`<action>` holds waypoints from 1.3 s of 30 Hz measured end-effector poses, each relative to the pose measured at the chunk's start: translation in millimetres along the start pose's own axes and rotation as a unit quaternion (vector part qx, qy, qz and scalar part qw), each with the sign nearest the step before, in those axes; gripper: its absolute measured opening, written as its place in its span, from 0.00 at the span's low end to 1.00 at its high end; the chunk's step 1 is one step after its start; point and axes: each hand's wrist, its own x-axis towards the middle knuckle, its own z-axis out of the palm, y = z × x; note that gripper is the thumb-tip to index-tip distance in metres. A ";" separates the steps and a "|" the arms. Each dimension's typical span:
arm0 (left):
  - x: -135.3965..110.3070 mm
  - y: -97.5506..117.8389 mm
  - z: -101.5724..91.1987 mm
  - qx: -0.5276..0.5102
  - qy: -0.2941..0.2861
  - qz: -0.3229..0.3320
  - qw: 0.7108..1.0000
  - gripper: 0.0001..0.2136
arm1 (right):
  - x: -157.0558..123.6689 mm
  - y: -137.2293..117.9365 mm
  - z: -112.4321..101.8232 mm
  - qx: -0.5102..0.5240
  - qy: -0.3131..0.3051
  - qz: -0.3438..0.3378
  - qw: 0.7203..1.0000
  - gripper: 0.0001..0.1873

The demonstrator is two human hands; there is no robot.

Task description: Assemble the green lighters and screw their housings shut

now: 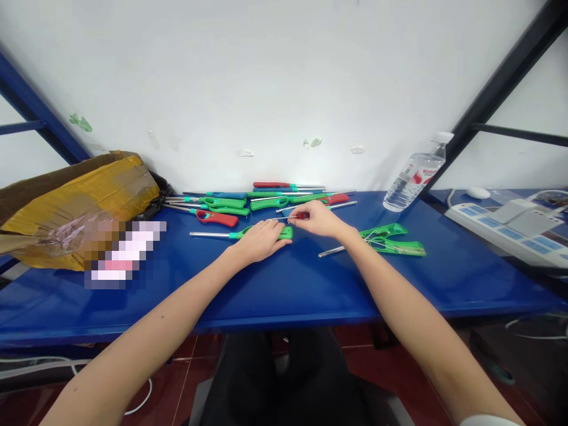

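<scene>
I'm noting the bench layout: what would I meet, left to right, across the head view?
Yellow-taped brown cardboard box, left hand on a green-handled lighter, right hand gripping a red-handled screwdriver, clear plastic bottle with white cap, white power strip with blue panels.

From here I see open counter (284,290) between the left arm (177,302) and right arm (394,296), back to the hands. Beyond them, a row of lighters (226,206) crowds the strip by the wall (284,83). A taped box (128,180) blocks the back left. Green lighter pieces (406,247) stick out beyond the right arm; farther right the counter lies bare, with a bottle (412,177) obstructing the back corner.
</scene>
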 end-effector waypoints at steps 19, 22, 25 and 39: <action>-1.6 -16.0 16.2 -0.148 0.063 -0.031 0.986 0.19 | 0.9 1.7 8.0 -0.063 -0.042 -0.010 0.997 0.11; -0.4 -16.0 13.5 -0.128 0.045 -0.026 0.990 0.19 | 0.6 0.9 9.7 -0.085 -0.047 -0.012 0.995 0.12; -0.5 -13.9 8.9 -0.111 0.018 -0.024 0.993 0.20 | 0.2 -1.6 10.8 -0.136 -0.051 -0.017 0.989 0.13; -11.7 -7.9 5.3 -0.063 -0.068 -0.018 0.996 0.26 | -3.9 -17.8 13.5 -0.270 -0.088 -0.025 0.959 0.11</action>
